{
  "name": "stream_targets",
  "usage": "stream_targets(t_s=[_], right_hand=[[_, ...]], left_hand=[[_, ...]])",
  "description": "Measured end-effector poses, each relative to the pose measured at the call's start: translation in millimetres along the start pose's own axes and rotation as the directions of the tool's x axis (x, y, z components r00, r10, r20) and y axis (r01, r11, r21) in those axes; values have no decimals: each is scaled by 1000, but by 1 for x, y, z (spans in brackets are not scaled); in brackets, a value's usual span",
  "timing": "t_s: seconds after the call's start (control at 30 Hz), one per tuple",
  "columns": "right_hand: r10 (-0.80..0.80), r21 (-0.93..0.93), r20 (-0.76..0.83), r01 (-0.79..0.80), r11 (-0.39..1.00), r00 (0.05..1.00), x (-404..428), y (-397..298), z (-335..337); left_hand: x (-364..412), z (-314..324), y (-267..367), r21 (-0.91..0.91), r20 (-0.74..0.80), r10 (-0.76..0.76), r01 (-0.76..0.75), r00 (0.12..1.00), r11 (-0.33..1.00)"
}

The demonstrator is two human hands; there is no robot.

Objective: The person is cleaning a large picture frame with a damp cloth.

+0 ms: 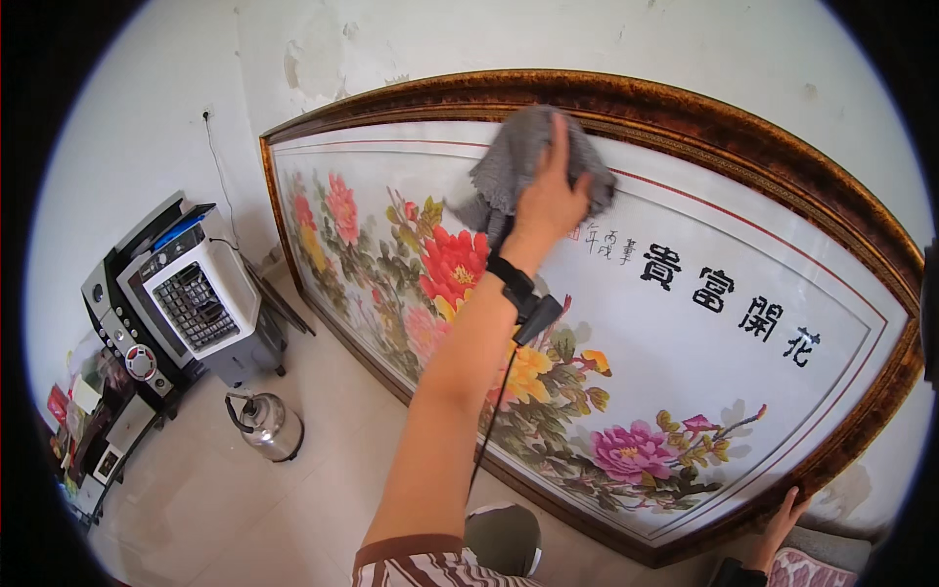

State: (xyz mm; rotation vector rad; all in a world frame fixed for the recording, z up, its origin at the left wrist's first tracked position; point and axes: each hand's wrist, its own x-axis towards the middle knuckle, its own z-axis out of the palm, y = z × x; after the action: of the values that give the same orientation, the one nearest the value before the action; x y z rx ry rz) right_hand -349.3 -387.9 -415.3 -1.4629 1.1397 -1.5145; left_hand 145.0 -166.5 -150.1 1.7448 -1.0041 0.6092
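Observation:
My left hand (552, 198) presses a grey cloth (513, 147) against the upper part of a large framed picture, with a finger stretched upward and the thumb out to the right. The cloth overlaps the top rail of the brown-gold frame (704, 110) and the white border below it. Peonies in red, pink, yellow and purple (631, 451) fill the picture (704, 381), along with black Chinese characters. Down at the lower right, my right hand (783, 524) grips the frame's edge, its fingers partly hidden. Each wrist wears a black band; a cable hangs from the left one.
The picture leans on a white wall (660, 44) with peeling patches. To the left stand a white-and-grey air cooler (198, 304), a black speaker (139, 359) and a metal kettle (273, 429) on the tiled floor (293, 506). A pink patterned cushion (814, 571) lies at lower right.

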Motion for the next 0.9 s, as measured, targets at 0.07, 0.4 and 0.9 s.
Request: stream_targets(t_s=[0.07, 0.4, 0.9], right_hand=[[14, 36, -4, -14, 999, 1000, -1, 1, 0], [-33, -46, -42, 31, 998, 999, 1, 4, 4], [-45, -39, -34, 43, 998, 998, -3, -6, 6]], left_hand=[[11, -11, -34, 5, -172, -35, 36, 984, 999], [41, -38, -149, 183, -527, -262, 409, 808, 894], [52, -52, -151, 180, -433, 21, 64, 901, 982]])
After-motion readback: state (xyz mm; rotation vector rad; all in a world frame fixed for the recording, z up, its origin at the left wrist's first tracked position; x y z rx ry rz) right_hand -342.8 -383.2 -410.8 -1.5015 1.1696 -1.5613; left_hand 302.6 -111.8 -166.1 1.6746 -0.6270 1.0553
